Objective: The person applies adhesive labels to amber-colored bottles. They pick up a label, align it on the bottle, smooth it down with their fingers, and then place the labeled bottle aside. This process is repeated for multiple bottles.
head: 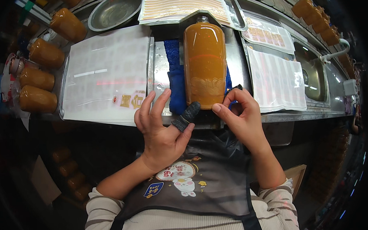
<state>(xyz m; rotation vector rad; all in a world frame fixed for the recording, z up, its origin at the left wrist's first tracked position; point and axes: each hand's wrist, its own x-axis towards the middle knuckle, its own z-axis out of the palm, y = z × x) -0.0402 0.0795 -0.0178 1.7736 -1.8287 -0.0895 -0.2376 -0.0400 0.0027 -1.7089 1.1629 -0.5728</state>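
Observation:
A glossy amber-brown bottle [205, 60] lies on its side over blue cloths [177, 90], its neck pointing away from me and its base towards me. Near the base it bears a raised pattern. My left hand [163, 128] is beside the base, fingers spread; a dark grey finger cot [187, 116] covers its index finger, whose tip meets the bottle's lower left edge. The thumb and fingers of my right hand [241, 115] are at the lower right edge of the base, with a small black item [239, 87] behind them. Whether those fingers pinch anything is unclear.
Transfer sheets with gold motifs [106, 62] lie left, striped sheets [184, 5] at the back on a metal tray [239, 15], more sheets [275, 79] at right. Around them are a metal bowl [116, 10], a steel sink [309, 74], and several brown bottles [38, 99] at far left.

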